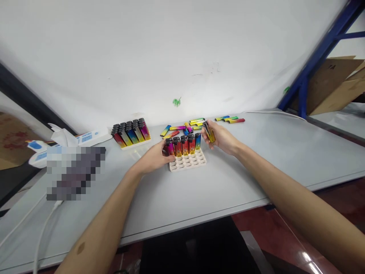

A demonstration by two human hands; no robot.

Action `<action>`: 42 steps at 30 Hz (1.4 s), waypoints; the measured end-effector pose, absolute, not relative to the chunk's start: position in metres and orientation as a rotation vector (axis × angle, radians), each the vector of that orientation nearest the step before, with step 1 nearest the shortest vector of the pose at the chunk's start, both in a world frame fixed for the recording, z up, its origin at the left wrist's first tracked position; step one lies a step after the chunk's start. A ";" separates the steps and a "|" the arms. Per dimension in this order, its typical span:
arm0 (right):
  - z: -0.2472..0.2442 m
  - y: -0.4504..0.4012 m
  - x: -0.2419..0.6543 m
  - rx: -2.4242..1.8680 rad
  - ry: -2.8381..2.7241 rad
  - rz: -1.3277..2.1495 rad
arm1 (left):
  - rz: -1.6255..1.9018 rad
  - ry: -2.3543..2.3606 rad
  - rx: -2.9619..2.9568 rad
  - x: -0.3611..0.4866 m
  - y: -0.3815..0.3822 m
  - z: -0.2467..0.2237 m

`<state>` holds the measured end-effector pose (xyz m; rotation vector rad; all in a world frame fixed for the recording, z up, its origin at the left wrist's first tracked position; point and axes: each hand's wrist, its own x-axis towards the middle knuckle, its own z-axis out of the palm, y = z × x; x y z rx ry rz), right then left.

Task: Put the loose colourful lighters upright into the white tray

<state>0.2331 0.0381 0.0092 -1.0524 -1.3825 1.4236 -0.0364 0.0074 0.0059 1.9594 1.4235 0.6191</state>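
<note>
A white tray with rows of holes stands on the grey table. Its back rows hold several upright lighters in red, pink and blue, while its front holes are bare. My left hand is closed around the lighters at the tray's left end, with its thumb at the tray's left edge. To the right of the tray, my right hand grips a gold lighter, tilted, above the table. Loose colourful lighters lie behind the tray, near the wall.
A second tray full of lighters stands at the back left. Further left are a power strip, a pixelated dark object and white cables. More lighters lie at the back right. A blue frame borders the right side.
</note>
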 end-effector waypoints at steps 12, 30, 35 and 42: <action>0.008 0.036 0.227 -1.193 -1.314 1.472 | 0.621 1.453 1.945 -0.036 0.009 0.002; 0.007 0.037 0.225 -1.175 -1.279 1.451 | 0.592 1.482 1.973 -0.036 0.008 0.004; 0.009 0.035 0.223 -1.106 -1.332 1.468 | 0.612 1.434 1.955 -0.035 0.007 0.005; 0.007 0.035 0.221 -1.056 -1.300 1.360 | 0.614 1.481 1.953 -0.035 0.008 0.004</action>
